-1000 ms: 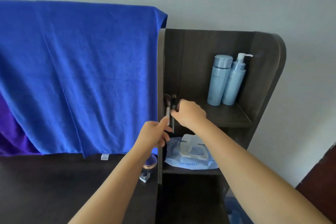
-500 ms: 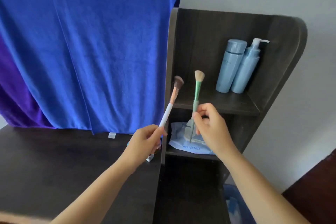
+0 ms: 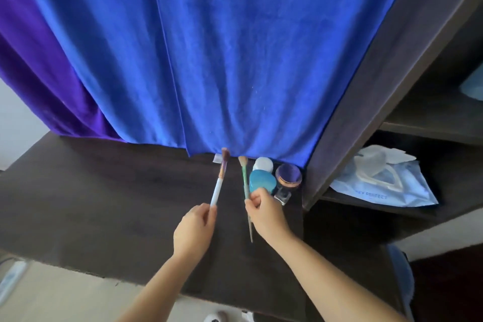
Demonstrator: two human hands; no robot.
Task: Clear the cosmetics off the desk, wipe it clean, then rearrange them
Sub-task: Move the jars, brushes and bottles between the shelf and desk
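We see a dark desk (image 3: 104,191). At its back right corner stand a white jar (image 3: 263,164), a teal jar (image 3: 262,181) just in front of it, and a purple-capped bottle (image 3: 287,178) beside them. The hem of a blue cloth (image 3: 235,60) reaches the desk's rear edge. To the right we see a shelf (image 3: 379,204) bearing a wipes pack (image 3: 384,185).

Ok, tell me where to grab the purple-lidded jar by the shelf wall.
Grip the purple-lidded jar from above by its round lid rim. The shelf wall is close on its right and the teal jar on its left, so side access looks cramped.
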